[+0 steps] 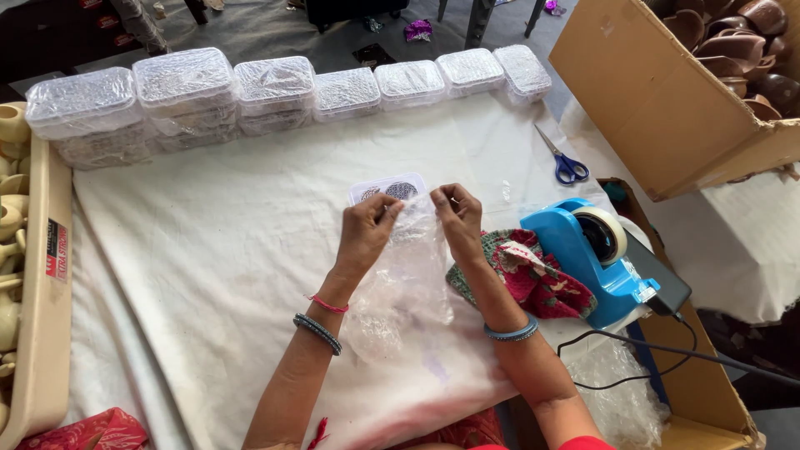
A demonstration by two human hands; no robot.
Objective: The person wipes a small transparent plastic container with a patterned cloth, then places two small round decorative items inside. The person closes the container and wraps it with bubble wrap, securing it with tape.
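My left hand [367, 229] and my right hand [457, 215] each pinch the top edge of a clear plastic bag [404, 283] that lies on the white cloth [217, 242]. Just beyond the bag's mouth sits a small clear box [388, 188] with dark round pieces inside; its near edge touches the bag's opening. Both wrists wear blue-grey bangles, and the left also has a pink thread.
A row of wrapped clear boxes [275, 92] lines the far edge. Blue-handled scissors [565, 162] lie at right, near a blue tape dispenser [596, 250] and a patterned cloth [533, 275]. A cardboard box [667, 108] holds brown clay cups; a tray [37, 275] of cream pieces stands left.
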